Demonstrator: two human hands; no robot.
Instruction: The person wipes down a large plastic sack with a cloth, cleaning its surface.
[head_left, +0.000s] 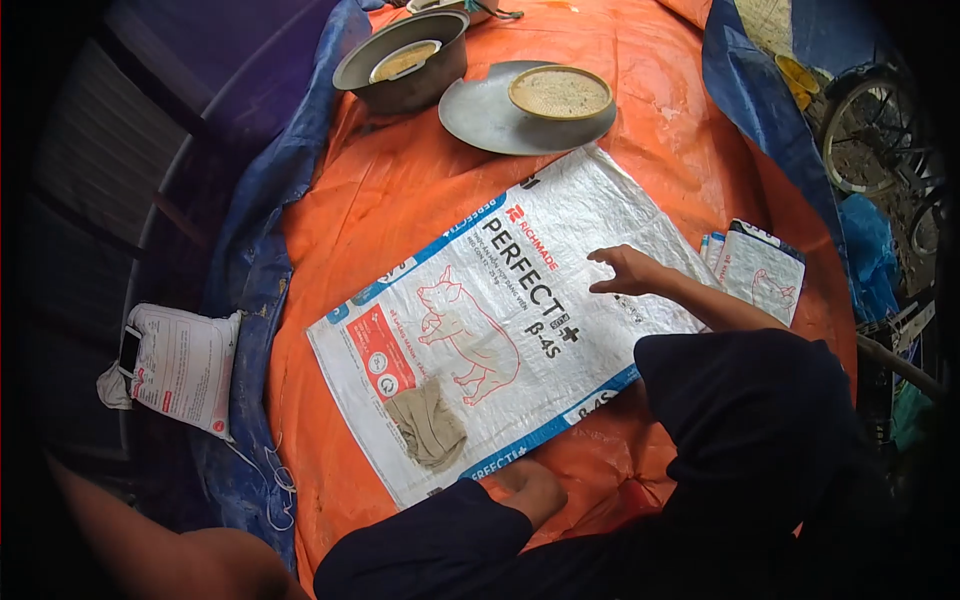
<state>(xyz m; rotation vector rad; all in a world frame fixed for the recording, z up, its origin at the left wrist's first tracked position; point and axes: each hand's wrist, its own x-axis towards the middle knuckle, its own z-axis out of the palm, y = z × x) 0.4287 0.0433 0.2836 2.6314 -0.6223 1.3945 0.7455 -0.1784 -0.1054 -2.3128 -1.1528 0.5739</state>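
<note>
A large white feed sack [440, 290] with blue edges, a red pig outline and printed lettering lies flat and slanted on the orange tarp [380, 210]. Over the sack's right part is my right hand [625, 272], its fingers apart and nothing in them; whether it touches the sack I cannot tell. On the sack's lower left rests a crumpled brown-grey cloth [428, 424]. At the lower left edge only a bent bare arm [190, 560] shows, and my left hand is out of view. A bare foot [535, 492] is by the sack's lower edge.
A deep grey basin [400, 85] and a flat metal tray [480, 115] with a round, grain-coloured piece [560, 92] stand beyond the sack. A small folded sack [760, 275] lies right, a white bag [185, 370] left. A bicycle wheel [862, 130] is at far right.
</note>
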